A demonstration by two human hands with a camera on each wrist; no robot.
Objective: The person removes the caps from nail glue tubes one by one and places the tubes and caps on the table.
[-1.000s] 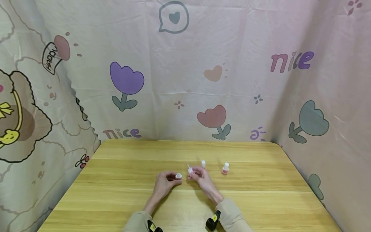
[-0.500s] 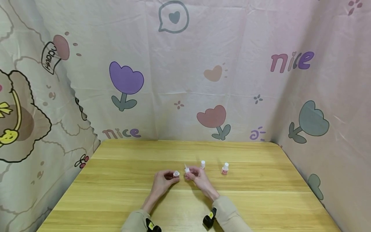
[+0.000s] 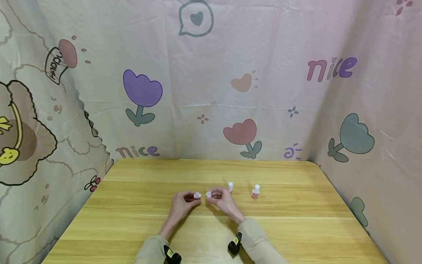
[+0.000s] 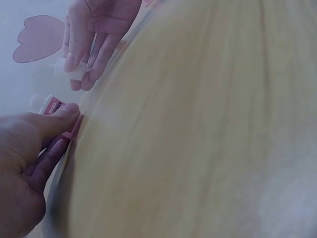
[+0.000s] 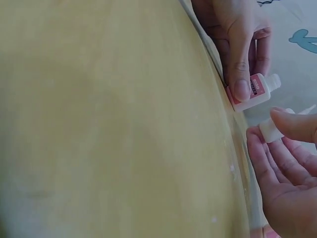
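In the head view my left hand (image 3: 180,206) grips a small white bottle (image 3: 197,196) upright, low over the table. The right wrist view shows its pink label (image 5: 257,85), with the thumb across the lower part, and a bare translucent neck. Just to the right, my right hand (image 3: 225,204) pinches a white cap (image 3: 208,195) between thumb and fingers. From the cap a thin pale stem (image 5: 308,109) sticks out, pointing up in the head view. A short gap separates cap and bottle.
Two more small bottles stand on the wooden table (image 3: 290,234), both with white caps. One bottle (image 3: 230,186) is right behind my right hand; the other bottle (image 3: 255,191), with a pink label, is farther right. A patterned curtain (image 3: 191,80) hangs behind the table.
Both hands have drifted a little left and away from me, carrying the bottle and the cap. The cap's stem has turned more upright. The two standing bottles stay where they were.
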